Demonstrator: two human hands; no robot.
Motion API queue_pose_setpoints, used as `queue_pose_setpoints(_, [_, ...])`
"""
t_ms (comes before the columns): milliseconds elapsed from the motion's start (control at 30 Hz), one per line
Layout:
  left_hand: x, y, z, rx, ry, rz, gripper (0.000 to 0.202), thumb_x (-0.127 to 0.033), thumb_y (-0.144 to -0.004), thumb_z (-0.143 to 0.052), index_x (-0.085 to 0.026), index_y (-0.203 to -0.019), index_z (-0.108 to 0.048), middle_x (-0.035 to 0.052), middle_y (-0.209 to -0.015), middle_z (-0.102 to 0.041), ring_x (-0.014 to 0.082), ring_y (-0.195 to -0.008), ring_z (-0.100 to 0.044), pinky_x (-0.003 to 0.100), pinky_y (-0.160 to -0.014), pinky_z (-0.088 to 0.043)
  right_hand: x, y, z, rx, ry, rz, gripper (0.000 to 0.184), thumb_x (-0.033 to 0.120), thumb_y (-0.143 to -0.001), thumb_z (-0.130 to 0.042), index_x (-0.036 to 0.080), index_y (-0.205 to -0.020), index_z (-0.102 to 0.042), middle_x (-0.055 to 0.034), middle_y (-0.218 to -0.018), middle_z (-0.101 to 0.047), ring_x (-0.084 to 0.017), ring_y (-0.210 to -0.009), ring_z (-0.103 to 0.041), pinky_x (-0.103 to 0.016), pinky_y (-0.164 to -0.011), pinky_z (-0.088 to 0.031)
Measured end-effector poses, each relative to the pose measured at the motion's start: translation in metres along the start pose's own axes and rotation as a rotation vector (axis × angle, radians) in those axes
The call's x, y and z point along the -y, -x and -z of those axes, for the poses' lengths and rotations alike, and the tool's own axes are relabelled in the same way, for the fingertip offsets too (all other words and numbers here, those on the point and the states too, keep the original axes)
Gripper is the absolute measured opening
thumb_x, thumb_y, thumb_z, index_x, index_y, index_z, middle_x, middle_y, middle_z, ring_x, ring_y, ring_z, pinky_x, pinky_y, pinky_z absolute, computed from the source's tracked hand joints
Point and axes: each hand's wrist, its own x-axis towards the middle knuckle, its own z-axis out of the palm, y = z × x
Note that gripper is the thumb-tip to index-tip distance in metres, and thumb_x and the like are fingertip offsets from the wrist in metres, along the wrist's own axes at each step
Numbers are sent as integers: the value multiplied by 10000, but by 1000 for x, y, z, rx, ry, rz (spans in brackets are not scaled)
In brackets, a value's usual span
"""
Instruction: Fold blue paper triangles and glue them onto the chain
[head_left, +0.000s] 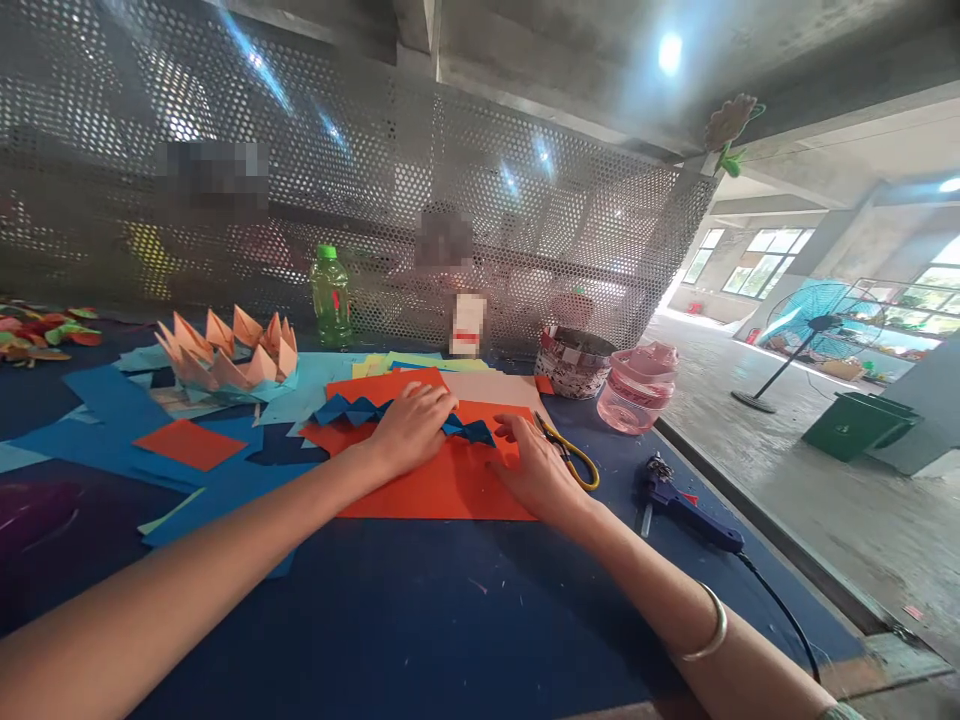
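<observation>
A blue zigzag-folded paper strip lies across orange paper sheets in front of me. My left hand rests on the middle of the strip, fingers laid over it and covering part of it. Its left stretch of blue points shows beyond my wrist. At the strip's right end is my right hand, thumb and fingers apart with a gap between them; whether a fingertip touches the strip I cannot tell. Beside that hand lie scissors with yellow handles, partly hidden behind it.
Left stand a ring of folded peach paper points and scattered blue sheets. A green bottle is at the back. To the right are a patterned round container, a pink jug and a corded glue gun near the table edge.
</observation>
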Motion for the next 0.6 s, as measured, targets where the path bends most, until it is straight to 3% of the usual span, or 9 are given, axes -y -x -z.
queue_pose_setpoints(233, [7, 0, -1, -92, 47, 31, 256, -128, -825, -561, -164, -1078, -570, 119, -1160, -620, 300, -1132, -544, 430, -976, -389, 3, 1, 8, -19, 44, 67, 258, 81, -837, -561, 184, -1071, -597, -96, -1110, -623, -233, -1060, -593, -375, -904, -457])
queue_pose_setpoints(367, [9, 0, 4, -100, 70, 53, 279, -85, -794, -575, -170, -1059, -581, 123, -1169, -623, 306, -1147, -542, 453, -983, -390, 6, 2, 11, -29, 81, 113, 210, 62, -848, -545, 187, -990, -637, -83, -1056, -615, -226, -1006, -594, -349, -860, -455])
queue_pose_setpoints(500, [15, -4, 22, -84, 97, 92, 284, -56, -803, -514, -177, -1042, -609, 110, -1157, -647, 282, -1117, -574, 434, -961, -415, 8, 5, 10, -18, 82, 124, 208, 79, -863, -543, 187, -1010, -643, -81, -1068, -619, -232, -1011, -601, -344, -844, -455])
queue_pose_setpoints(600, [24, -5, 44, -57, 118, 135, 231, -134, -838, -508, -159, -1029, -635, 115, -1126, -670, 279, -1084, -597, 414, -936, -437, 9, 8, 8, -14, 83, 148, 215, 81, -867, -539, 198, -1013, -644, -76, -1068, -625, -229, -1010, -603, -338, -839, -456])
